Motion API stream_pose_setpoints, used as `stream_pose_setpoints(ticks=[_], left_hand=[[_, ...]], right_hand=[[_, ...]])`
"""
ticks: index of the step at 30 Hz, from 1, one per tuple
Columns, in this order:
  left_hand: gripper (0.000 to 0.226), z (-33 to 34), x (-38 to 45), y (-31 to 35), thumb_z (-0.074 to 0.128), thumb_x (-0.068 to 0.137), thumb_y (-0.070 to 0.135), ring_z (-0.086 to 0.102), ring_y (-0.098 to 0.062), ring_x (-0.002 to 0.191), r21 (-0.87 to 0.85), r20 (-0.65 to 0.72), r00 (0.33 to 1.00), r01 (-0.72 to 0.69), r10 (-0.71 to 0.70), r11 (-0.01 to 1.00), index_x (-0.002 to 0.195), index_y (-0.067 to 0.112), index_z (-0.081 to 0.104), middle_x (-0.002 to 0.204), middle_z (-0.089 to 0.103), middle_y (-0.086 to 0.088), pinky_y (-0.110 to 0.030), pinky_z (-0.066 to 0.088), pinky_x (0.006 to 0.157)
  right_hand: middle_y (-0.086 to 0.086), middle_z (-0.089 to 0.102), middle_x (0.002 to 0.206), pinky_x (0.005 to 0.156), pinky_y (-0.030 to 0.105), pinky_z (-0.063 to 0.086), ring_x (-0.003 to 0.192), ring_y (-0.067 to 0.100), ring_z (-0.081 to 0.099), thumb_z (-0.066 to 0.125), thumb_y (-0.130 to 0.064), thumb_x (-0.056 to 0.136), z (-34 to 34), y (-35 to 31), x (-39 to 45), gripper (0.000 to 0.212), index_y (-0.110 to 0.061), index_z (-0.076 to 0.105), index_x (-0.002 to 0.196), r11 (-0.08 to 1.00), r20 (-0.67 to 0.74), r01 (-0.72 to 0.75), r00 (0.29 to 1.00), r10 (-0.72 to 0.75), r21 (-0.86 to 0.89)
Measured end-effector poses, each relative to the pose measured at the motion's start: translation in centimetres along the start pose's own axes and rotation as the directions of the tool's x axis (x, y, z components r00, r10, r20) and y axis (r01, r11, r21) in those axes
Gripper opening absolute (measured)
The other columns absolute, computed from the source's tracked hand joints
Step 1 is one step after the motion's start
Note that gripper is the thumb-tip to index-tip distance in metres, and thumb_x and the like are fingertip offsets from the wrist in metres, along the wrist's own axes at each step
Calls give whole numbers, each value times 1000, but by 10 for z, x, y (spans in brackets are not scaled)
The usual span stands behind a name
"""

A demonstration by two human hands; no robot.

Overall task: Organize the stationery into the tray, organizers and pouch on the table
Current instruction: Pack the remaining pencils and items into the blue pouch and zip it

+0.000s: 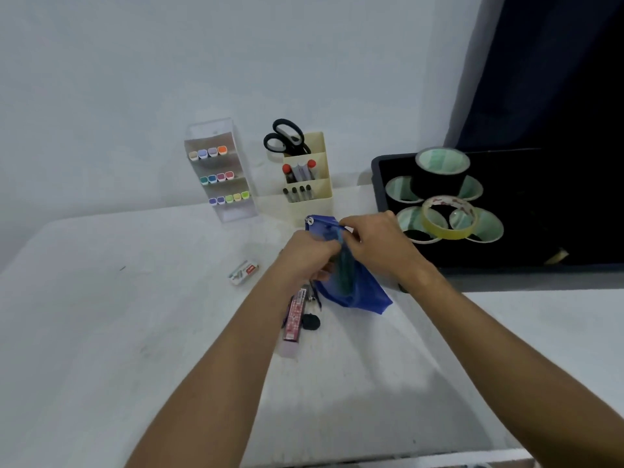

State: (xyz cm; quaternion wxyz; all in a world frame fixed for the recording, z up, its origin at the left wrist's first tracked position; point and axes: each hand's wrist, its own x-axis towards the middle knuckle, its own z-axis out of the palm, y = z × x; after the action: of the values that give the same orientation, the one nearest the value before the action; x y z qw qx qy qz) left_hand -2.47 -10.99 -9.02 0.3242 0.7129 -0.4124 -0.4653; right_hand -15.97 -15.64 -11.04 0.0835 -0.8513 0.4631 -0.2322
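1. Pouch: blue, lifted at its mouth just in front of the cream organizer, its lower corner resting on the white table.
2. My left hand has its fingers curled closed on the pouch's left edge.
3. My right hand pinches the top edge by the zipper.
4. Left of the cream organizer stands the clear marker rack; right of it, the black tray holds tape rolls.
5. Nearer me than the organizer lie a pink lead case and a small box.

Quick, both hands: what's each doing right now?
Left hand: closed on the blue pouch, side edge.
Right hand: pinching the pouch's top edge.
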Motion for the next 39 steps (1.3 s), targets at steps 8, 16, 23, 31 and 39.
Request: stream_pose_setpoints(ticks=[8,16,23,31,39], left_hand=[[44,-42,-5,-54,63,86,35,61,-24,102,571,-266,952,27,154,821,122,10,58,120,62,-10,-25,45,79],[14,-43,-13,-76,64,83,27,58,-13,72,497,-305,942,29,143,867,80,27,50,72,53,10,-26,50,64],[40,-78,-18,-100,69,81,29,57,-20,79,627,-383,921,203,70,752,114,11,54,101,62,-8,-29,48,66],[28,-56,-18,-96,59,89,30,62,-20,83,693,-312,925,64,218,718,106,10,66,97,67,-8,-27,48,66],[10,-55,-12,-89,57,85,17,60,-17,68,751,-196,973,66,125,657,76,18,60,75,65,-5,-29,53,64]], right_hand=[[5,70,88,85,35,32,86,29,60,44,-24,94,2,2,3,26,-17,67,104,1000,25,-7,1000,8,-28],[1,71,95,91,34,32,89,24,60,44,-26,96,-1,2,4,30,-21,65,117,1000,44,-10,999,10,15],[1,71,92,92,34,31,87,23,60,45,-27,96,0,3,6,30,-22,63,120,999,60,-24,998,22,38],[1,71,93,95,35,32,87,22,61,45,-28,97,-1,2,4,30,-22,63,120,998,52,-38,998,36,41],[3,71,97,97,36,32,91,24,61,45,-28,96,-2,0,5,31,-21,62,122,998,63,-60,996,58,30]])
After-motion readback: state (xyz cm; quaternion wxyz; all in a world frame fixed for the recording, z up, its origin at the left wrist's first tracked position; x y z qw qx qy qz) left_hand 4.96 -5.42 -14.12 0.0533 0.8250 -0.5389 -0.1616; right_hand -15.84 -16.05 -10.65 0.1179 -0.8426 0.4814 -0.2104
